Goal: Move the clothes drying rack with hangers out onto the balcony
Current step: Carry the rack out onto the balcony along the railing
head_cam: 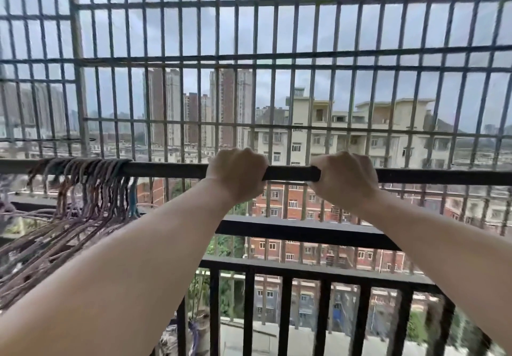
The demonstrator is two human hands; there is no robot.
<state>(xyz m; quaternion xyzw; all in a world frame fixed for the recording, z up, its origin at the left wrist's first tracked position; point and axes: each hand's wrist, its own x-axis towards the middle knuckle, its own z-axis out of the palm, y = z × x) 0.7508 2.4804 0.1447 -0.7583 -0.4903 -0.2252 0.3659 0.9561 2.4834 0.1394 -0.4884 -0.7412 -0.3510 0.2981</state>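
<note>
A dark horizontal bar of the drying rack (291, 173) runs across the view at chest height. My left hand (237, 174) is closed over the bar near its middle. My right hand (345, 178) grips it a short way to the right. Several purple and brown hangers (91, 189) hang bunched on the bar at the left, their lower parts splaying out toward the bottom left. The rack's legs and base are out of view.
A black balcony railing (304, 234) with vertical bars stands just beyond and below the bar. Behind it a grey metal window grille (257, 62) fills the upper view, with buildings and overcast sky outside. A potted plant (199, 314) sits low by the railing.
</note>
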